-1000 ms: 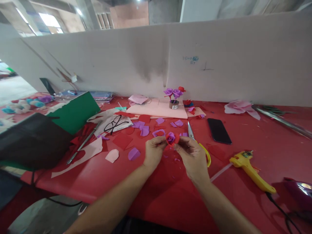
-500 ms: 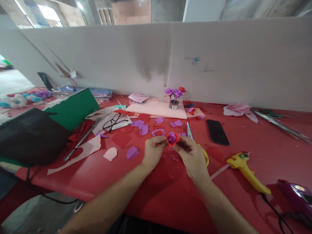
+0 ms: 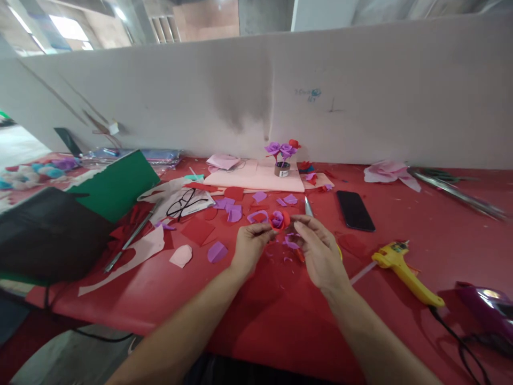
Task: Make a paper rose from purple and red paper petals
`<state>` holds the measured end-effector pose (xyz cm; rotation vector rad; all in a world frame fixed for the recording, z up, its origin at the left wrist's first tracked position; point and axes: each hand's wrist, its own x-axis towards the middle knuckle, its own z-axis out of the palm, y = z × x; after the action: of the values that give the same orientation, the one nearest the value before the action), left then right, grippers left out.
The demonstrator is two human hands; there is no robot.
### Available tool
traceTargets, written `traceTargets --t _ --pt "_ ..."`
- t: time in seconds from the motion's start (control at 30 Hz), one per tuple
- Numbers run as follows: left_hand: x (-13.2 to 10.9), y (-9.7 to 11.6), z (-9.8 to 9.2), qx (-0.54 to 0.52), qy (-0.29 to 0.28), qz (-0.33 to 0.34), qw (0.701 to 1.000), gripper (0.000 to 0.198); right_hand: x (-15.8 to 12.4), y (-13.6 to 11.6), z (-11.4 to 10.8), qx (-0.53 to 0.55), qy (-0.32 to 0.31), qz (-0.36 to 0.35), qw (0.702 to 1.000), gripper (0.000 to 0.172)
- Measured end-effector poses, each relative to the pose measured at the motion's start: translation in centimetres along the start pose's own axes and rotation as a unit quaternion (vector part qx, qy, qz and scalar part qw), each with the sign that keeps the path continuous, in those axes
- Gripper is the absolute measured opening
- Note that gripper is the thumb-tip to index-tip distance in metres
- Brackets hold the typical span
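From remote I see L hand [image 3: 250, 247] pinching the small purple-and-red paper-like rose [image 3: 278, 220] over the smooth red table [image 3: 256, 321], already layered, R hand [image 3: 321, 252] just beside, slightly parted, apparently w/o load, flat purple paper-like pieces [image 3: 217, 252] not yet attached.

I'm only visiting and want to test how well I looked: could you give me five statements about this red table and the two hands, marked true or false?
1. The left hand holds a red-and-purple flower. True.
2. The right hand is gripping the yellow glue gun. False: the glue gun lies on the table, and that hand is close to the flower.
3. A black phone lies on the table. True.
4. The brown pot holds only red blooms. False: it has purple blooms too.
5. The phone lies farther from the person than the glue gun does. True.
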<state>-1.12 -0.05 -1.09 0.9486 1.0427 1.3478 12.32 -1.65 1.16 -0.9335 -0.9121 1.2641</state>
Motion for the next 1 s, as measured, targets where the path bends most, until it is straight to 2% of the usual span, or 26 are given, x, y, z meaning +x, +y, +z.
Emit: traceTargets --t 0.17,0.37,0.83,1.0 --pt "-0.21 -0.34 0.05 0.022 -0.029 -0.009 0.999 0.007 0.4 -0.45 0.18 0.014 0.013 0.052 0.998 0.025" --pt "-0.17 -0.19 0.25 -0.038 -0.031 -0.06 0.997 0.011 0.71 -0.4 0.29 0.091 0.027 0.085 0.992 0.024" --pt "-0.02 0.12 0.44 -0.085 0.004 -0.089 0.992 0.023 0.56 -0.08 0.63 0.121 0.039 0.072 0.989 0.025" --pt "-0.01 0.24 0.47 -0.087 0.009 -0.084 0.993 0.021 0.43 0.07 0.8 0.116 0.038 0.06 0.991 0.024"
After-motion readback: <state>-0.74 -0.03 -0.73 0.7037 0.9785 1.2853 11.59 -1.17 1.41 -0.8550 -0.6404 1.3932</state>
